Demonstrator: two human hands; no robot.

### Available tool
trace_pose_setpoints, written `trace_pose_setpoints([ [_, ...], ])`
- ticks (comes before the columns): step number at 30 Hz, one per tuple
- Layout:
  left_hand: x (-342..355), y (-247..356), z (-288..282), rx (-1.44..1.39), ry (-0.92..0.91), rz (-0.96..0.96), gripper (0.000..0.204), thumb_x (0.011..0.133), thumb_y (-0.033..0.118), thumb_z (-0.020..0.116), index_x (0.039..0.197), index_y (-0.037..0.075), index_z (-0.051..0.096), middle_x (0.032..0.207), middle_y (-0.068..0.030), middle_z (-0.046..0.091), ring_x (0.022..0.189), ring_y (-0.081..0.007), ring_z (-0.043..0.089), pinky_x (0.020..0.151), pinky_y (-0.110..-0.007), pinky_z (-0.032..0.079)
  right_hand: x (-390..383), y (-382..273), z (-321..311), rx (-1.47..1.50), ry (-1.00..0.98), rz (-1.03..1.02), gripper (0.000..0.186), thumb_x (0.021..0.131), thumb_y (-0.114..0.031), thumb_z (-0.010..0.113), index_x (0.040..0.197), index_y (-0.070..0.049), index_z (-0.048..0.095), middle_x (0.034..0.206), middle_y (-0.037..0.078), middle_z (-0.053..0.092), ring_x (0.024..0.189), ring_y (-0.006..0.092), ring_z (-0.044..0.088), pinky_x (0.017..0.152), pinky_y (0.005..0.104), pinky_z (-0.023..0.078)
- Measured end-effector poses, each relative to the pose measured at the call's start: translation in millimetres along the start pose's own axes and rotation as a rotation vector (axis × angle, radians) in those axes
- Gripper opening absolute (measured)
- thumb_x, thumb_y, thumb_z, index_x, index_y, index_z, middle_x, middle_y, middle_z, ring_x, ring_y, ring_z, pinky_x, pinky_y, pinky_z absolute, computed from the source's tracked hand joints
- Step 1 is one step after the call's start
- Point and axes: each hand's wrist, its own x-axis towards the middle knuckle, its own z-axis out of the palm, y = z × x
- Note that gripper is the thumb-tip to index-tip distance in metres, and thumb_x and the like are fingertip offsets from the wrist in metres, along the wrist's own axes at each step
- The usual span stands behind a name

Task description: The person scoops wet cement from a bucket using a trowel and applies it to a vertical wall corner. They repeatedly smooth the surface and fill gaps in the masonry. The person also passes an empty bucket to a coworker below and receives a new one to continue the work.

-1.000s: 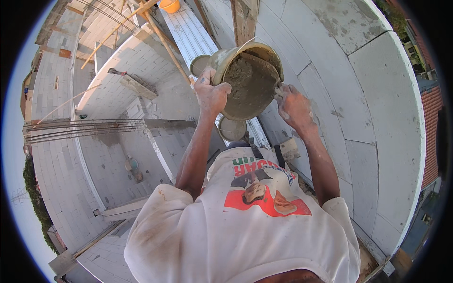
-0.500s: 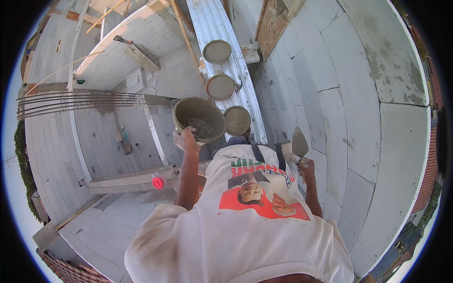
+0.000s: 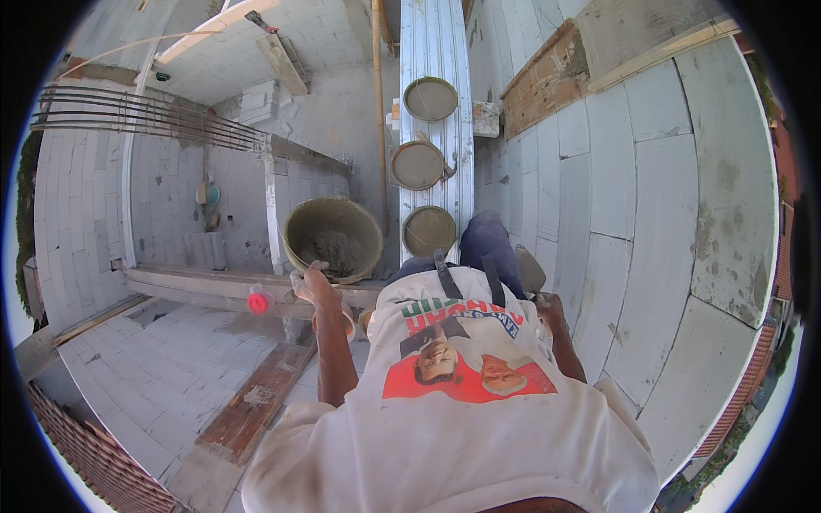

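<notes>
My left hand [image 3: 313, 282] grips the near rim of a round bucket [image 3: 369, 236] with grey wet mortar in its bottom. The bucket is tilted so that its inside shows, left of my torso. By my right hip, my right hand [image 3: 551, 311] is closed around a trowel [image 3: 529, 270]; its handle is hidden in the hand and the pointed blade hangs beside my thigh. Three round, grey-coated containers stand in a row on a ribbed metal plank [image 3: 460, 192] ahead of me: a near one [image 3: 429, 231], a middle one [image 3: 417, 165] and a far one [image 3: 430, 98].
A pale block wall [image 3: 611, 248] rises close on my right, with wooden boards [image 3: 547, 81] against it. A bamboo pole [image 3: 380, 128] runs left of the plank. Steel bars [image 3: 154, 115] stick out at left. A ledge [image 3: 197, 280] carries a red-capped object [image 3: 258, 301].
My view has turned, so the plank now runs straight ahead. The bucket has shifted left and lower in view. My right hand has lowered the trowel closer to my thigh.
</notes>
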Motion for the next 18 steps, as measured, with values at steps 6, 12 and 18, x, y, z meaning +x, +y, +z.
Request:
trace_pose_setpoints([
  [6, 4, 0, 45, 0.002, -0.039, -0.007, 0.031, 0.064, -0.013, 0.06, 0.09, 0.003, 0.052, 0.091, -0.0064, 0.058, 0.076, -0.0207, 0.058, 0.07, -0.037, 0.05, 76, -68, -19, 0.151, -0.004, 0.173, 0.007, 0.088, -0.006, 0.065, 0.086, -0.002, 0.07, 0.064, 0.004, 0.062, 0.047, 0.0124, 0.054, 0.042, 0.0314, 0.043],
  [12, 11, 12, 151, 0.075, -0.088, 0.006, 0.024, 0.065, -0.011, 0.06, 0.083, 0.004, 0.052, 0.081, -0.0023, 0.054, 0.069, -0.0157, 0.048, 0.065, -0.034, 0.042, 156, -78, -33, 0.174, -0.055, 0.159, 0.01, 0.089, -0.014, 0.068, 0.086, -0.004, 0.069, 0.064, 0.003, 0.061, 0.047, 0.0128, 0.053, 0.043, 0.0329, 0.044],
  [18, 34, 24, 298, 0.222, -0.143, -0.011, 0.025, 0.071, -0.009, 0.067, 0.086, 0.004, 0.053, 0.087, -0.0045, 0.059, 0.078, -0.0175, 0.056, 0.077, -0.036, 0.049, 229, -164, -68, 0.171, -0.234, 0.393, 0.029, 0.091, -0.029, 0.071, 0.079, -0.003, 0.067, 0.061, 0.004, 0.057, 0.048, 0.0149, 0.053, 0.044, 0.0351, 0.043],
])
